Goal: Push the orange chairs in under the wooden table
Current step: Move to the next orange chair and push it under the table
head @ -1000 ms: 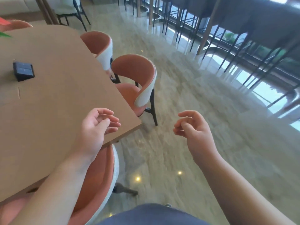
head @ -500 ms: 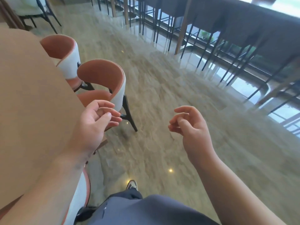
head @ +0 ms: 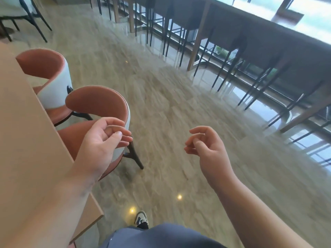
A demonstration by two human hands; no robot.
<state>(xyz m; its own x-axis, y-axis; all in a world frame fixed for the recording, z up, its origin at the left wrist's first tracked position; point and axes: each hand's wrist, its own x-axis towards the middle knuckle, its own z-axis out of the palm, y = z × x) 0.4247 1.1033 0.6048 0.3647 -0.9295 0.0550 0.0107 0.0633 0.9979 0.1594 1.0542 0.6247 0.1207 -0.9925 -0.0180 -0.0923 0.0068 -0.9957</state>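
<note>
The wooden table fills the left edge of the head view. Two orange chairs with white backs stand along its right side. The near orange chair has its seat partly out from under the tabletop. The far orange chair sits behind it, closer in. My left hand hovers in front of the near chair's backrest, fingers loosely curled, holding nothing. My right hand floats over the floor to the right, also loosely curled and empty.
A shiny marble floor spreads to the right. A long counter with several dark bar stools runs along the windows at the top right. Another chair's black legs show at top left. My shoe is below.
The view has swung right and moved along the table; the corner chair at the bottom left is out of sight. Both hands keep their loosely curled pose, now nearer the second chair.
</note>
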